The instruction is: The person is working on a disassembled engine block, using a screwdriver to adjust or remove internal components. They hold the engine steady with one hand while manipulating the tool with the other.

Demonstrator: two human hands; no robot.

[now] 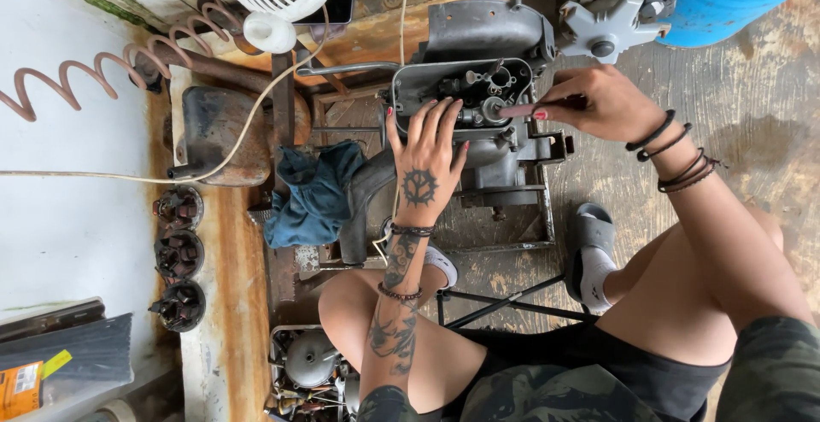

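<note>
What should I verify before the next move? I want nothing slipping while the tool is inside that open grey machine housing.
1. Left hand braces the grey housing: ok, palm flat on its edge.
2. Right hand grips the tool: ok, fingers closed around it.
3. Tool tip seated on the inner part: cannot tell, too small.
4. Blue rag lies outside the opening: ok.
5. White cord away from both hands: ok.

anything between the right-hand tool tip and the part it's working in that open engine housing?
Nothing visible. The right hand holds a thin reddish rod tool whose tip already meets the round metal fitting inside the open grey engine housing. The left hand rests beside it, not across.
</note>
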